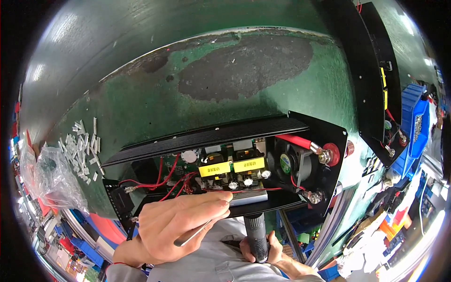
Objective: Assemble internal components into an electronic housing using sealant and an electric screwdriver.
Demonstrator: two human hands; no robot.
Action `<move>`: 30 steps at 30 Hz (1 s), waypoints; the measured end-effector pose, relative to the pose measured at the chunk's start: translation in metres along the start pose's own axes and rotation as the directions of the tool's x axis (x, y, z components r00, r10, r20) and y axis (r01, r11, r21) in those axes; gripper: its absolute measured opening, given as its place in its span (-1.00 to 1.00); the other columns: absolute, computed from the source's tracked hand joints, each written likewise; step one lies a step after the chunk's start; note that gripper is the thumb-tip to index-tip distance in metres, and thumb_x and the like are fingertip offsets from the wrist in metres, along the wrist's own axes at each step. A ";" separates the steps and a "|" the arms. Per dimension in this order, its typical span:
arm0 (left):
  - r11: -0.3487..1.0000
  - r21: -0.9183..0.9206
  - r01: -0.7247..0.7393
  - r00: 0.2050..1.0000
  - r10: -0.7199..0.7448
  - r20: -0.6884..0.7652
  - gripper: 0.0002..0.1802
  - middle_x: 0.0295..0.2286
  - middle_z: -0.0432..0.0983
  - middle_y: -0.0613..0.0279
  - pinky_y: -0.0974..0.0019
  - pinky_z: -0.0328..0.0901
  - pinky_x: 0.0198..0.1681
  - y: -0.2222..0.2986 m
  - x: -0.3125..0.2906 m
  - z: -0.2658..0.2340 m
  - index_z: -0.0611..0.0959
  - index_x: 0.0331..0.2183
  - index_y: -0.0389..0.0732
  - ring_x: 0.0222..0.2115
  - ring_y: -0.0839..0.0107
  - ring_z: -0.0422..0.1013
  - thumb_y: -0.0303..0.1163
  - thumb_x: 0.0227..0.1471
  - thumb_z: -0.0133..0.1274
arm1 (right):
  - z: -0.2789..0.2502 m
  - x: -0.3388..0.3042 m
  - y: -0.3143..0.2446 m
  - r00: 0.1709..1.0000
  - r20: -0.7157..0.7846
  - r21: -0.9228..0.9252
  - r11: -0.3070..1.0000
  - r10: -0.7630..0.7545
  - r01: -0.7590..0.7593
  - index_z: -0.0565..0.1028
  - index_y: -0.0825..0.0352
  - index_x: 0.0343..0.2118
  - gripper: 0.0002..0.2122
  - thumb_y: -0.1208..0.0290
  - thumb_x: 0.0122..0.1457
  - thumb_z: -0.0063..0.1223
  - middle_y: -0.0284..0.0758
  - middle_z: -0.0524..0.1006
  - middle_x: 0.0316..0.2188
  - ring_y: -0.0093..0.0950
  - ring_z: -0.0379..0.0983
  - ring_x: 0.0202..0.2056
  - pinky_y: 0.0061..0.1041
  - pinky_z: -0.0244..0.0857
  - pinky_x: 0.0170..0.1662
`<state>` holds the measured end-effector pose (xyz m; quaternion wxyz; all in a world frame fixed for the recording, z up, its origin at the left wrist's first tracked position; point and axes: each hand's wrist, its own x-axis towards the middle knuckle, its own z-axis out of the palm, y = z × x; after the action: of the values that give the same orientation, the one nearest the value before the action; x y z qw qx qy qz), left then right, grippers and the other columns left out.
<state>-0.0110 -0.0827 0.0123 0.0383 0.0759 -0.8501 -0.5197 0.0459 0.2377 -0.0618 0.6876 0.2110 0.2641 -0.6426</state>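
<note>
An open black metal case (211, 136) with a circuit board, yellow-labelled transformers (249, 165), red wires and a fan (293, 162) lies before me. Over its near edge, my left hand (176, 225) is closed, with a slim grey metal strip (192, 234) showing between its fingers. Those fingertips rest at the end of a silver metal bar (249, 198) along the near wall. Below the case, my right hand (270, 249) is wrapped round a black electric screwdriver (256, 237). The screwdriver stands upright, its upper end against the case's near side; its tip is hidden.
A second black case (376, 89) stands at the right, beside a blue bin (418, 129) of small parts. Small white pieces (82, 148) lie scattered at the left, near a clear plastic bag (58, 181). The green bench top (141, 113) has a worn dark patch.
</note>
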 end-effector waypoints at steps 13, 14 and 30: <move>1.000 -0.024 0.016 1.000 -0.016 0.000 -0.66 -0.30 0.69 -0.03 0.29 0.58 -0.32 -0.002 0.000 -0.002 0.60 -0.15 -0.22 -0.33 0.18 0.67 -0.65 0.00 0.28 | 0.012 -0.004 -0.001 0.991 -0.097 -0.137 0.988 -0.088 0.075 0.40 0.55 -0.04 0.07 -0.65 0.07 -0.55 -0.25 0.47 -0.57 -0.47 0.30 -0.53 -0.51 0.18 -0.34; 0.999 -0.033 0.025 1.000 -0.026 -0.001 -0.68 -0.30 0.69 -0.04 0.28 0.58 -0.31 -0.002 0.001 -0.003 0.60 -0.16 -0.23 -0.32 0.18 0.67 -0.65 0.02 0.27 | 0.006 -0.005 0.001 0.993 -0.057 -0.129 0.987 -0.101 0.093 0.36 0.55 0.07 0.09 -0.65 0.05 -0.44 -0.25 0.48 -0.47 -0.48 0.34 -0.46 -0.52 0.20 -0.30; 0.980 0.131 -0.147 0.989 0.149 -0.007 -0.44 -0.26 0.69 0.03 0.33 0.53 -0.42 -0.008 0.002 0.005 0.55 -0.08 -0.23 -0.40 0.26 0.65 -0.71 -0.18 0.34 | 0.028 -0.019 -0.015 0.891 -0.370 -0.450 0.890 -0.263 0.076 0.39 0.49 0.08 0.04 -0.62 0.10 -0.50 -0.18 0.57 -0.38 -0.46 0.47 -0.40 -0.48 0.34 -0.25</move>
<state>-0.0131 -0.0824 0.0030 0.0787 0.0193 -0.8852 -0.4581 0.0331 0.2331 -0.0271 0.5832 0.1656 0.5572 -0.5675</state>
